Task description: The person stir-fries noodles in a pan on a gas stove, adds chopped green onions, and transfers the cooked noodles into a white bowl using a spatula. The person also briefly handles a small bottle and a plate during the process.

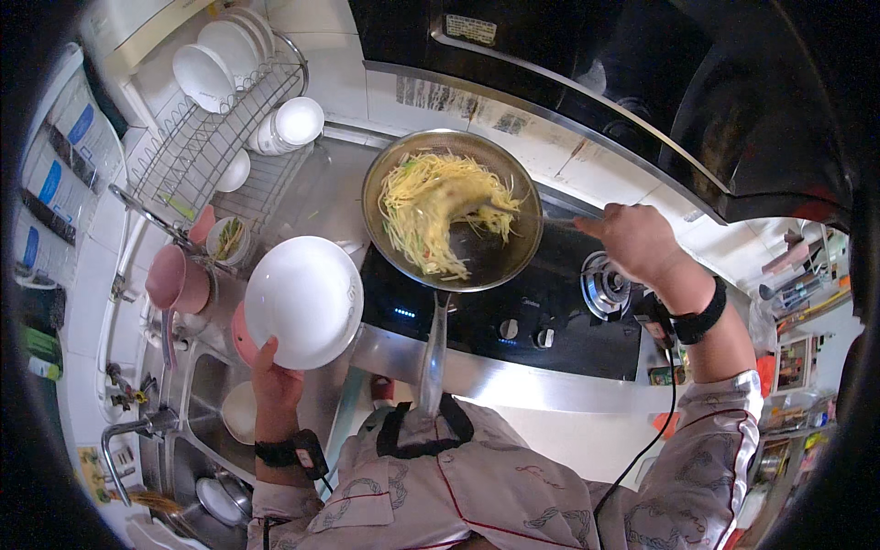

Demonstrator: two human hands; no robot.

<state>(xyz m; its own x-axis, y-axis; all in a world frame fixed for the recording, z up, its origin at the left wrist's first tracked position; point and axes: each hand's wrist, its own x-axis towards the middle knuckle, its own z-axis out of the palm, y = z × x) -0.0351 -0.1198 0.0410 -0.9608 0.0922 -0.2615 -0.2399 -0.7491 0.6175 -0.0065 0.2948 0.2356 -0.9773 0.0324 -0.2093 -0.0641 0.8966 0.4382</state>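
A frying pan (pixel 401 265) sits over the left part of the black gas hob (pixel 481 313), its metal handle pointing toward my body. In it lie pale yellow shredded strips (pixel 430 199) with bits of green, blurred where they are being moved. My right hand (pixel 636 240) grips the handle of a utensil that reaches into the strips; its head is mostly hidden and blurred. With my left hand (pixel 276 375) I hold a white plate (pixel 302 302) by its near rim, thumb on top, beside the pan's lower left. The plate has no food on it.
A wire dish rack (pixel 199 148) with white plates and bowls stands at the back left. Below it are a pink ladle-like dipper (pixel 177 278) and a sink (pixel 206 385) with dishes. The range hood (pixel 584 96) overhangs the back right. A burner (pixel 608 285) is right of the pan.
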